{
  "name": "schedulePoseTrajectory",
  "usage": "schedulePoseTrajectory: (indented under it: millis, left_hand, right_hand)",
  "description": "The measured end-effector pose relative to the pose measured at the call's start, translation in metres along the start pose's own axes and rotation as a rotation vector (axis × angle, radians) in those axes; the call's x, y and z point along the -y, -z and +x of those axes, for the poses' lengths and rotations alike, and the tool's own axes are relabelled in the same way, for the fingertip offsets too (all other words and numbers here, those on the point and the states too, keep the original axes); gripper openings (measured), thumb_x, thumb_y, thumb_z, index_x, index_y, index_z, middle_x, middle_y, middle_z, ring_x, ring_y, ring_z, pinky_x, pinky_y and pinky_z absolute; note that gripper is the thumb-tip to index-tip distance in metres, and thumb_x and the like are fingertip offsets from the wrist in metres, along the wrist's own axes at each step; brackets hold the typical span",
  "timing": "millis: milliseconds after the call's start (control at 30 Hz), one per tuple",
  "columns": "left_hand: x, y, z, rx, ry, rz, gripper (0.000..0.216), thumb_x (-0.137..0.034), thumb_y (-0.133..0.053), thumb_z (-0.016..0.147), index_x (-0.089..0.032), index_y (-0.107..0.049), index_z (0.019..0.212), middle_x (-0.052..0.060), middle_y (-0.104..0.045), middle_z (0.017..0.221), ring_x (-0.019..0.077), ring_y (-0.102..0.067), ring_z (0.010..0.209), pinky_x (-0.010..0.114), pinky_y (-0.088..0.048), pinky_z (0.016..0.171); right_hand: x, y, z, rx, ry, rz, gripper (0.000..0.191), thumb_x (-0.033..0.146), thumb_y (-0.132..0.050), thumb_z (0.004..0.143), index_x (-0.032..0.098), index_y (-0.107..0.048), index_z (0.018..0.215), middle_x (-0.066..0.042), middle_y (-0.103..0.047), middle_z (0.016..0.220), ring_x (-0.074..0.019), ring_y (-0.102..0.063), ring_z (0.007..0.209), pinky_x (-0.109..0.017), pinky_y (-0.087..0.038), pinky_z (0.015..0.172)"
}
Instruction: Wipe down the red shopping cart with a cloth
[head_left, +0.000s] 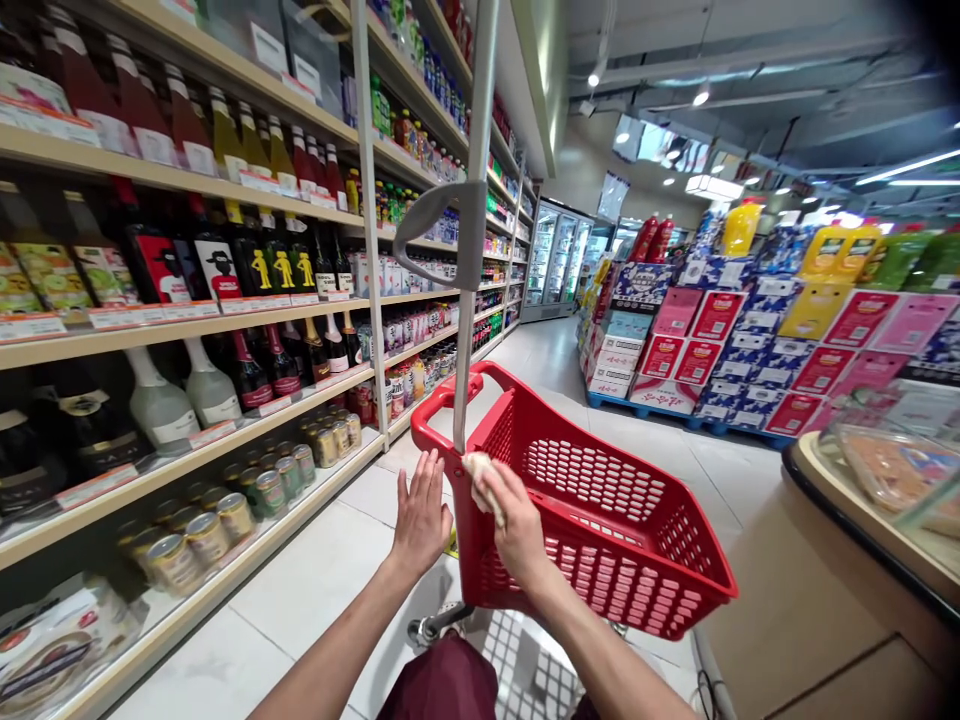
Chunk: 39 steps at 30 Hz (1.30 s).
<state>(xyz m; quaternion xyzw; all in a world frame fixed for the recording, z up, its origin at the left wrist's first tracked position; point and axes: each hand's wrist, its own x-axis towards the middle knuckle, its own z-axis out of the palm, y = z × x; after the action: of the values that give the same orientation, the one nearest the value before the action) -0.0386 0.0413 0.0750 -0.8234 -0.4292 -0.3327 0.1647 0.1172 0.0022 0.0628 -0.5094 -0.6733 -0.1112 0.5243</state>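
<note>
A red plastic shopping basket (600,500) on wheels stands in a supermarket aisle in front of me, its grey pull handle (474,220) rising upright from the near rim. My right hand (510,525) presses a small pale cloth (480,475) against the basket's near rim by the foot of the handle, fingers closed on it. My left hand (421,515) is open, fingers stretched upward, just left of the basket's near corner and holding nothing.
Shelves of wine bottles (225,260), cans (262,490) and jars run along the left. Stacked boxes of drinks (750,340) stand at the right, with a counter (847,560) at the near right. Glass fridges (555,260) close the aisle's far end. White tiled floor (315,590) lies ahead.
</note>
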Motion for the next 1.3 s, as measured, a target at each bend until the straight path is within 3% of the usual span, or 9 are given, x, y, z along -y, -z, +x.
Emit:
schedulePoseTrajectory:
  millis: [133, 267, 367, 467, 600, 833, 1033, 1200, 1300]
  left_hand:
    - [-0.02, -0.002, 0.011, -0.031, -0.06, -0.027, 0.071, -0.007, -0.038, 0.073, -0.01, -0.01, 0.138, 0.016, -0.033, 0.139, 0.0238, -0.023, 0.132, 0.049, -0.015, 0.107]
    - [-0.032, -0.008, 0.019, -0.051, -0.13, -0.015, 0.072, -0.008, -0.038, 0.074, -0.01, -0.008, 0.139, 0.017, -0.034, 0.139, 0.0246, -0.025, 0.131, 0.048, -0.014, 0.107]
    - [-0.033, -0.01, 0.022, -0.064, -0.15, 0.003, 0.071, -0.009, -0.038, 0.074, -0.01, -0.01, 0.139, 0.016, -0.035, 0.138, 0.0246, -0.025, 0.131, 0.048, -0.013, 0.107]
    - [-0.03, -0.01, 0.022, -0.072, -0.159, 0.011, 0.068, -0.01, -0.039, 0.075, -0.009, -0.015, 0.138, 0.016, -0.037, 0.137, 0.0244, -0.025, 0.131, 0.047, -0.01, 0.108]
    - [-0.035, -0.012, 0.019, -0.038, -0.188, 0.003, 0.066, -0.01, -0.04, 0.074, -0.009, -0.021, 0.137, 0.015, -0.036, 0.138, 0.0233, -0.024, 0.131, 0.047, -0.008, 0.108]
    - [-0.074, -0.029, 0.028, 0.115, -0.24, 0.014, 0.062, -0.014, -0.043, 0.069, -0.009, -0.037, 0.13, 0.012, -0.035, 0.139, 0.0238, -0.021, 0.132, 0.048, -0.008, 0.109]
    - [-0.085, -0.042, 0.023, 0.141, -0.28, 0.05, 0.063, -0.013, -0.042, 0.067, -0.01, -0.038, 0.13, 0.01, -0.038, 0.138, 0.0237, -0.021, 0.132, 0.046, -0.009, 0.109]
    - [-0.112, -0.052, 0.014, 0.196, -0.309, 0.072, 0.063, -0.015, -0.04, 0.069, -0.007, -0.036, 0.132, 0.012, -0.037, 0.138, 0.0234, -0.02, 0.133, 0.043, -0.014, 0.109]
    - [-0.119, -0.055, 0.012, 0.223, -0.294, 0.098, 0.063, -0.014, -0.038, 0.07, -0.007, -0.033, 0.133, 0.013, -0.035, 0.139, 0.0239, -0.018, 0.133, 0.044, -0.015, 0.108]
  right_hand:
    - [-0.012, 0.004, 0.018, -0.017, -0.206, -0.148, 0.042, 0.011, -0.041, 0.078, 0.018, -0.053, 0.118, -0.013, -0.052, 0.12, -0.0229, -0.049, 0.111, -0.041, -0.042, 0.092]
    - [-0.018, -0.003, 0.017, 0.166, -0.123, -0.302, 0.058, 0.019, -0.052, 0.073, 0.014, -0.039, 0.13, -0.016, -0.042, 0.132, -0.0294, -0.038, 0.121, -0.05, -0.035, 0.095]
    - [-0.032, -0.001, 0.01, 0.216, -0.025, -0.338, 0.054, 0.011, -0.045, 0.077, 0.016, -0.039, 0.13, -0.014, -0.046, 0.13, -0.024, -0.042, 0.119, -0.044, -0.038, 0.094]
    - [-0.065, 0.021, -0.017, 0.158, 0.029, -0.356, 0.049, 0.006, -0.038, 0.079, 0.017, -0.045, 0.126, -0.011, -0.049, 0.128, -0.0207, -0.044, 0.118, -0.041, -0.039, 0.095]
    - [-0.104, 0.062, -0.067, 0.029, -0.109, -0.466, 0.057, 0.0, -0.03, 0.076, 0.021, -0.044, 0.127, -0.009, -0.048, 0.129, -0.0228, -0.036, 0.125, -0.048, -0.035, 0.097]
    - [-0.082, 0.053, -0.072, 0.057, -0.081, -0.485, 0.063, -0.002, -0.029, 0.076, 0.023, -0.035, 0.133, -0.007, -0.039, 0.136, -0.0222, -0.023, 0.131, -0.05, -0.032, 0.099]
    - [-0.116, 0.109, -0.103, 0.013, -0.303, -0.685, 0.069, -0.005, -0.026, 0.07, 0.022, -0.038, 0.132, -0.007, -0.042, 0.134, -0.0258, -0.027, 0.13, -0.055, -0.031, 0.096]
    - [-0.11, 0.098, -0.099, 0.044, -0.22, -0.609, 0.066, -0.004, -0.026, 0.072, 0.022, -0.04, 0.131, -0.005, -0.042, 0.135, -0.0214, -0.029, 0.129, -0.047, -0.033, 0.098]
    - [-0.12, 0.118, -0.108, 0.069, -0.28, -0.606, 0.065, -0.002, -0.025, 0.073, 0.027, -0.042, 0.129, -0.002, -0.042, 0.135, -0.0215, -0.03, 0.128, -0.049, -0.032, 0.098]
